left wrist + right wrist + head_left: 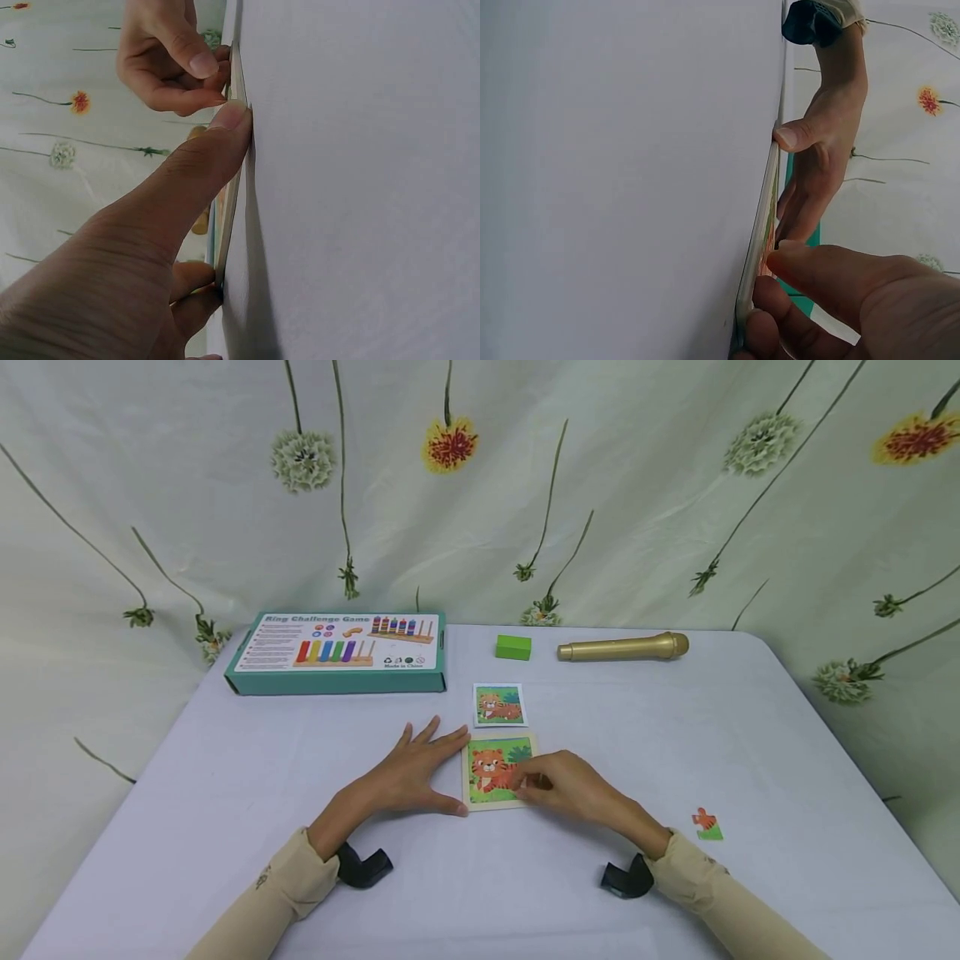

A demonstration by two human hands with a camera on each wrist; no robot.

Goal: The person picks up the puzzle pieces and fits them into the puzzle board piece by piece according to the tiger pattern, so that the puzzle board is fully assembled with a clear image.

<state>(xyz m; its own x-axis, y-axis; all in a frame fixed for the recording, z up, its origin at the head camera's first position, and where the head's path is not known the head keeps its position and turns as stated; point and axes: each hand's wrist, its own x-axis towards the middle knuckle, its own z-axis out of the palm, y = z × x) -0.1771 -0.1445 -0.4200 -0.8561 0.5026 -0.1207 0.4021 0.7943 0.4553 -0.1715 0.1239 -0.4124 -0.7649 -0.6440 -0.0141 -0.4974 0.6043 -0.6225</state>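
Observation:
A square tiger puzzle (491, 768) in a pale wooden frame lies on the table. Its left side is flanked by my left hand (416, 768), fingers spread, with thumb and a fingertip against the frame's corners. My right hand (566, 783) bends over the lower right of the picture, thumb and fingers pinching at a puzzle piece that they mostly hide. In the right wrist view the right thumb (817, 274) meets the picture's surface, with the other fingertips at the frame's edge. Just beyond the frame lies a small card (499, 705) with the same tiger picture.
One loose puzzle piece (707, 824), orange and green, lies to the right of my right forearm. Along the back stand a teal Ring Challenge Game box (337, 681), a green block (513, 647) and a gold toy microphone (622, 648). A flowered cloth (630, 485) hangs behind the table.

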